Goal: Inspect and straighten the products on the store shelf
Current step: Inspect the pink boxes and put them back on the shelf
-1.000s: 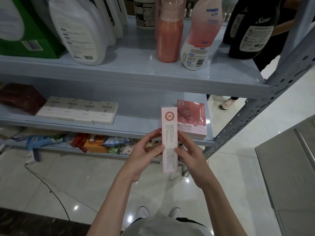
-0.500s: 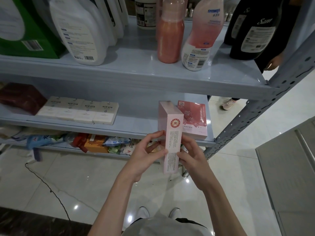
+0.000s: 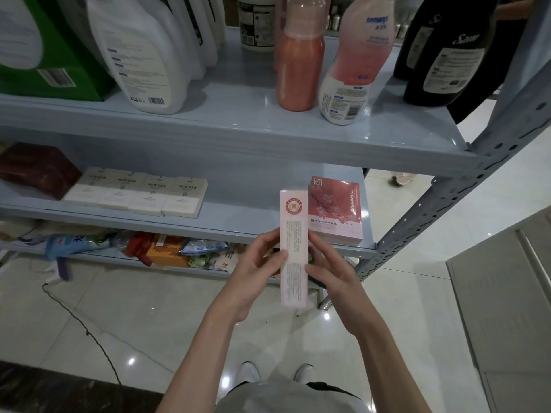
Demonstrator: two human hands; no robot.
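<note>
1. The person stands before a grey steel shelf (image 3: 298, 135), both arms raised to the middle tier.
2. A narrow pink box (image 3: 293, 248) is held upright in front of the middle tier's front edge, clear of the shelf, its printed narrow face towards the person.
3. Left hand (image 3: 258, 269): closed on the box's left edge, thumb across the front, fingers behind.
4. Right hand (image 3: 331, 271): closed on the box's right edge, thumb on the front, fingers behind.
5. Just behind and to the right, a red box (image 3: 335, 210) with a blossom print lies flat at the tier's right end.
6. To the left on the same tier, four cream boxes (image 3: 137, 193) lie side by side, touching.
7. Top tier: an orange bottle (image 3: 299, 58) stands upright, beside a pink bottle (image 3: 354, 64).
</note>
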